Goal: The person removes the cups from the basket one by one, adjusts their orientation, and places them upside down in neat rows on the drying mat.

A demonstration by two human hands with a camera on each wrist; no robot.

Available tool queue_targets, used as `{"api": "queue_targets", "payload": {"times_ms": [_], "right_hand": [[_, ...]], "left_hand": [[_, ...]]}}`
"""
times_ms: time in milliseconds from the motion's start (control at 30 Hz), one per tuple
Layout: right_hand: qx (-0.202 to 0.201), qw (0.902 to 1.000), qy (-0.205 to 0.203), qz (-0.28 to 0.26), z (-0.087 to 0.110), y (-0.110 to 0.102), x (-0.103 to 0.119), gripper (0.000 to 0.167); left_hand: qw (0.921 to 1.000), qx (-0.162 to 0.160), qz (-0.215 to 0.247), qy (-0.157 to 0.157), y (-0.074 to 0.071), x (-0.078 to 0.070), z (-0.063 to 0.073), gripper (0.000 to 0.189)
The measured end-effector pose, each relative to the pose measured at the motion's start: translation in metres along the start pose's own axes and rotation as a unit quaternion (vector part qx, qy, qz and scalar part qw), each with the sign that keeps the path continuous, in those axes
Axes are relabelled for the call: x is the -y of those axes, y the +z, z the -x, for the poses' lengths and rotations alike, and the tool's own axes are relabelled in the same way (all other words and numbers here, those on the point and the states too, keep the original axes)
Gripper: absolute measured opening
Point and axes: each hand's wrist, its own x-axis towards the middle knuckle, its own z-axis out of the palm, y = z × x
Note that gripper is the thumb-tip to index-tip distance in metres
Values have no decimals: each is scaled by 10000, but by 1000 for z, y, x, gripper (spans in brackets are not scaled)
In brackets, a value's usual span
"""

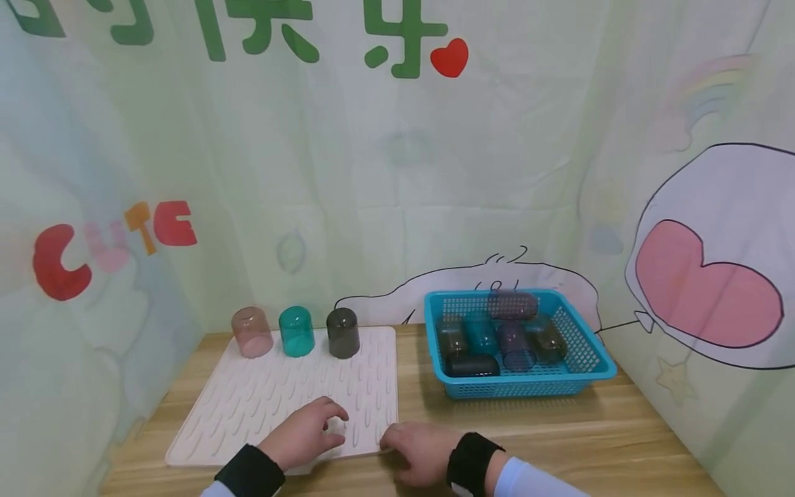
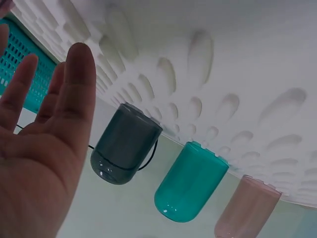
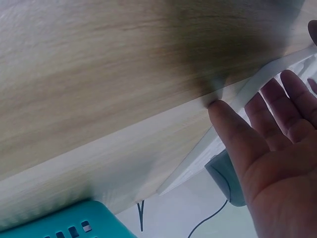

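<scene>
"Hands: which edges?"

"Left hand (image 1: 302, 435) over the near part of the white mat (image 1: 279, 400), which lies left; right hand (image 1: 425, 452) at its near right corner — contact, I cannot tell. Open room: a strip of tabletop (image 1: 413, 386) between mat and blue basket (image 1: 522, 388), far right."

"Pose?"

"Left fingers loosely bent, thumb apart, gripping nothing. Right fingers extended, slightly spread."

"Count?"

"Three upside-down cups along the mat's far edge — pink cup (image 1: 252, 335), teal cup (image 1: 296, 333), dark grey cup (image 1: 344, 335). Lying in the basket, six tumblers (image 1: 481, 335) visible."
</scene>
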Motion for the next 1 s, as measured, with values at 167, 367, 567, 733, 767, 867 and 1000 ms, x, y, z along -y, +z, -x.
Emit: {"api": "queue_targets", "payload": {"times_ms": [167, 367, 567, 733, 767, 867, 1000], "right_hand": [[22, 9999, 84, -89, 0, 0, -1, 38], [70, 9998, 124, -140, -2, 5, -4, 37], [168, 9981, 338, -478, -3, 2, -3, 37], [176, 9971, 441, -599, -3, 4, -3, 35], [166, 9971, 431, -605, -3, 5, -3, 35], [176, 9971, 316, -676, -2, 3, -4, 34], [-37, 9978, 236, -623, 5, -13, -4, 32]], "left_hand": [[9993, 315, -60, 191, 7, 1, 4, 15], [9985, 433, -185, 290, 13, 1, 9, 11], [9978, 408, -428, 309, 16, -2, 9, 8], [9971, 370, -602, 291, 17, 0, 9, 7], [9971, 341, -613, 295, 17, 0, 9, 7], [9969, 264, -668, 333, 17, 0, 10, 8], [9963, 174, -718, 435, 18, -2, 10, 8]]}}
